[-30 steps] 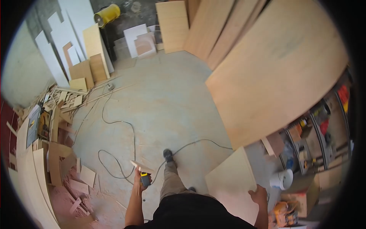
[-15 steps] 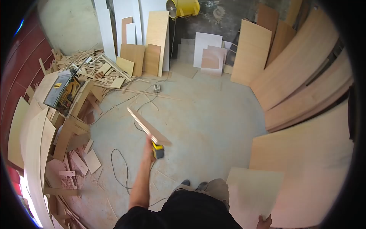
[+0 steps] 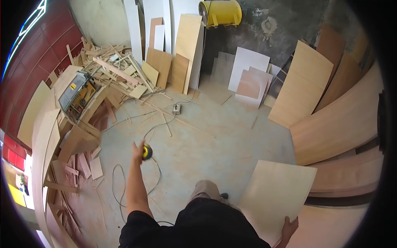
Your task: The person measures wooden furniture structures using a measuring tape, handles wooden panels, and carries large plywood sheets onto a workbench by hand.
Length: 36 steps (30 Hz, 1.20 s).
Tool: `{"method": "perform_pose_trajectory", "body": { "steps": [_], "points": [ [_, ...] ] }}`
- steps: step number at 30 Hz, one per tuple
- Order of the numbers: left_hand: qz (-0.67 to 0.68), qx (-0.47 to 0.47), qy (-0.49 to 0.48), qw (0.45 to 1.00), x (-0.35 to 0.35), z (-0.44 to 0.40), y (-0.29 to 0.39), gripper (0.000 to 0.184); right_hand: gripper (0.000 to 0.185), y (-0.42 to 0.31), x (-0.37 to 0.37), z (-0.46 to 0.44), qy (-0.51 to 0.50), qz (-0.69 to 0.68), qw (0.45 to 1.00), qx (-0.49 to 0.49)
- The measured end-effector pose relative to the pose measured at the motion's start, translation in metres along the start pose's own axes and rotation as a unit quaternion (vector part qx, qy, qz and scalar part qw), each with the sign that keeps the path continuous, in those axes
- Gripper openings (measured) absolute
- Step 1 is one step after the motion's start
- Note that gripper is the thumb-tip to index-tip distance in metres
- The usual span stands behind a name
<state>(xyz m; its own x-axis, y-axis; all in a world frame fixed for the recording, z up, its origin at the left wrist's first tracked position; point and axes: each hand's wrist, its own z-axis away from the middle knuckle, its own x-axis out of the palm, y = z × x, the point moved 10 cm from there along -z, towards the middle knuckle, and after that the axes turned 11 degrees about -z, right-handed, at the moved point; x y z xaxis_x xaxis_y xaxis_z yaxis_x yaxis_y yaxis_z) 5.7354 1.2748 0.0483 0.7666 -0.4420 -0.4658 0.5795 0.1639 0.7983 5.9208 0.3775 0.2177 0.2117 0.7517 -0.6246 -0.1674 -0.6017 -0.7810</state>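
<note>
My left hand (image 3: 138, 153) is stretched out over the floor, a finger or two extended. It grips a yellow and black tape measure (image 3: 147, 152), though part of the grip is hidden. At the lower right, my right hand (image 3: 290, 227) holds a pale plywood panel (image 3: 278, 194) by its near edge, tilted beside my leg. A pale wooden strip (image 3: 115, 70) is over the heap of offcuts (image 3: 105, 56) at the back left; whether it touches the heap I cannot tell.
A table saw (image 3: 75, 93) stands at the left, with offcuts below. A power cable with a socket box (image 3: 177, 108) snakes across the floor. Large plywood sheets (image 3: 339, 124) lean at the right. Boards (image 3: 188, 53) and a yellow cylindrical blower (image 3: 223, 13) line the back wall.
The wooden strips have left my left hand, and one now shows over the scrap heap; the tape measure stays in hand. My right hand has raised the panel. The view has shifted.
</note>
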Motion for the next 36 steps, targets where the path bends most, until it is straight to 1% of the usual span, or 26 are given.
{"method": "perform_pose_trajectory", "body": {
  "steps": [2, 3, 4, 5, 6, 8, 9, 10, 11, 13, 15, 16, 17, 18, 19, 20, 22, 23, 24, 26, 27, 28, 29, 32, 33, 36],
  "points": [
    [-0.114, -0.046, 0.012, 0.992, 0.059, 0.049, -0.052, 0.104, 0.038, -0.010, 0.006, -0.074, -0.030, 0.002, 0.999, 0.012],
    [-0.158, -0.065, -0.004, 0.985, 0.092, 0.047, -0.109, 0.094, 0.037, -0.012, 0.012, -0.110, -0.033, -0.010, 0.999, 0.024],
    [-0.173, -0.084, -0.064, 0.979, 0.132, 0.045, -0.170, 0.080, 0.037, -0.014, 0.016, -0.144, -0.031, -0.020, 0.999, 0.039],
    [-0.190, -0.100, -0.125, 0.969, 0.171, 0.045, -0.223, 0.067, 0.035, -0.031, 0.023, -0.172, -0.040, -0.068, 0.997, -0.009],
    [-0.206, -0.170, -0.149, 0.952, 0.198, 0.059, -0.249, 0.068, 0.036, -0.051, 0.035, -0.204, -0.067, -0.054, 0.996, -0.031],
    [-0.245, -0.304, -0.203, 0.898, 0.254, 0.093, -0.287, 0.070, 0.038, -0.068, 0.047, -0.266, -0.051, 0.021, 0.998, -0.017],
    [-0.200, -0.345, -0.239, 0.885, 0.279, 0.102, -0.284, 0.072, 0.039, -0.099, 0.057, -0.292, -0.047, 0.072, 0.996, -0.019],
    [-0.151, -0.390, -0.267, 0.868, 0.311, 0.102, -0.269, 0.074, 0.037, -0.118, 0.068, -0.323, -0.055, 0.075, 0.993, -0.066],
    [-0.167, -0.370, -0.258, 0.877, 0.334, 0.081, -0.243, 0.076, 0.038, -0.132, 0.076, -0.351, -0.047, 0.092, 0.989, -0.110],
    [-0.224, -0.315, -0.230, 0.893, 0.379, 0.034, -0.183, 0.079, 0.039, -0.134, 0.091, -0.412, -0.068, 0.108, 0.992, 0.018],
    [-0.219, -0.236, -0.215, 0.922, 0.426, -0.031, -0.103, 0.091, 0.038, -0.145, 0.095, -0.476, -0.059, 0.100, 0.992, -0.041],
    [-0.291, -0.188, -0.166, 0.923, 0.436, -0.064, -0.055, 0.095, 0.038, -0.145, 0.093, -0.501, -0.052, 0.093, 0.992, -0.065],
    [-0.272, -0.167, -0.163, 0.934, 0.460, -0.096, -0.004, 0.092, 0.037, -0.132, 0.100, -0.537, -0.055, 0.116, 0.991, -0.049],
    [-0.230, -0.080, -0.185, 0.952, 0.475, -0.125, 0.052, 0.087, 0.037, -0.122, 0.099, -0.564, -0.057, 0.139, 0.988, -0.035],
    [-0.254, 0.065, -0.144, 0.954, 0.488, -0.188, 0.078, 0.082, 0.037, -0.117, 0.098, -0.590, -0.065, 0.163, 0.984, -0.023],
    [-0.204, 0.067, -0.175, 0.961, 0.498, -0.190, 0.144, 0.080, 0.037, -0.113, 0.102, -0.614, -0.077, 0.158, 0.984, -0.014],
    [-0.215, 0.001, -0.079, 0.973, 0.498, -0.203, 0.242, 0.078, 0.038, -0.112, 0.124, -0.674, -0.115, 0.143, 0.983, -0.013],
    [-0.201, 0.022, -0.070, 0.977, 0.504, -0.190, 0.298, 0.078, 0.037, -0.130, 0.136, -0.690, -0.112, 0.104, 0.986, -0.068],
    [-0.193, 0.041, -0.061, 0.978, 0.509, -0.174, 0.331, 0.079, 0.037, -0.131, 0.150, -0.708, -0.138, 0.126, 0.982, -0.039],
    [-0.277, 0.066, 0.006, 0.959, 0.524, -0.169, 0.352, 0.080, 0.035, -0.129, 0.180, -0.766, -0.190, 0.166, 0.967, 0.018],
    [-0.310, 0.080, 0.039, 0.946, 0.542, -0.160, 0.374, 0.080, 0.035, -0.135, 0.195, -0.800, -0.212, 0.181, 0.960, -0.026],
    [-0.259, 0.035, 0.023, 0.965, 0.567, -0.141, 0.370, 0.079, 0.035, -0.138, 0.207, -0.830, -0.236, 0.199, 0.949, -0.068],
    [-0.307, -0.043, 0.005, 0.951, 0.575, -0.135, 0.341, 0.070, 0.035, -0.141, 0.218, -0.839, -0.264, 0.211, 0.935, -0.107],
    [-0.295, 0.122, -0.146, 0.936, 0.655, -0.129, 0.238, 0.059, 0.034, -0.155, 0.250, -0.903, -0.330, 0.207, 0.912, -0.127],
    [-0.145, -0.104, -0.164, 0.970, 0.676, -0.093, 0.205, 0.058, 0.033, -0.166, 0.261, -0.927, -0.335, 0.207, 0.905, -0.159],
    [-0.228, -0.158, -0.060, 0.959, 0.696, 0.016, 0.235, 0.074, 0.033, -0.181, 0.304, -0.991, -0.347, 0.203, 0.881, -0.248]
  ]
}}
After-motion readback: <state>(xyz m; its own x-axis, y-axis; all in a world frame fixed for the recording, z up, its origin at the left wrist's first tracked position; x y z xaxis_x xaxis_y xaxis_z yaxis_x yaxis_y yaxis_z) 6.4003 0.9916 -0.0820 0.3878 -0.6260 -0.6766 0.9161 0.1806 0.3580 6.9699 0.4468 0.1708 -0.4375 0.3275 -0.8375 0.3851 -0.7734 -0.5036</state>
